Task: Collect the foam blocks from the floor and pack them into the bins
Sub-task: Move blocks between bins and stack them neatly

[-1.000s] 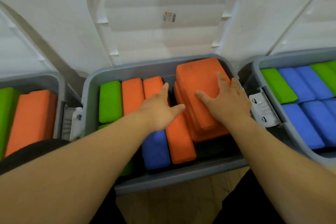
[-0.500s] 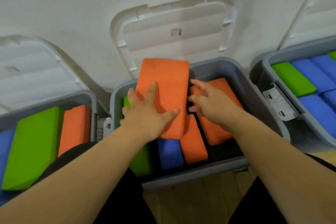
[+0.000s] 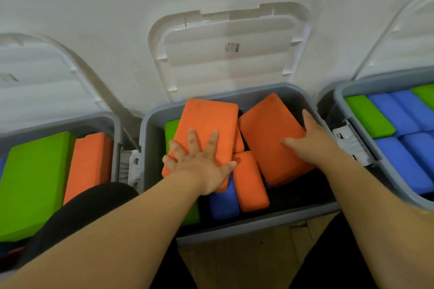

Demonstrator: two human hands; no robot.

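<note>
The middle grey bin holds foam blocks. My left hand lies flat with spread fingers on a large orange block lying over the bin's left half. My right hand rests on a second large orange block, which lies tilted in the right half, thumb on its face and fingers along its right edge. Beneath them stand a narrow orange block, a blue block and a green block, partly hidden.
The bin's white lid leans open against the wall. The left bin holds green and orange blocks. The right bin holds green and blue ones. White latches stick out between the bins. Wooden floor shows between my knees.
The top orange block came off the right stack and now lies over the left half under my left hand. My right hand shifted to the right edge of the other block. The view swung left.
</note>
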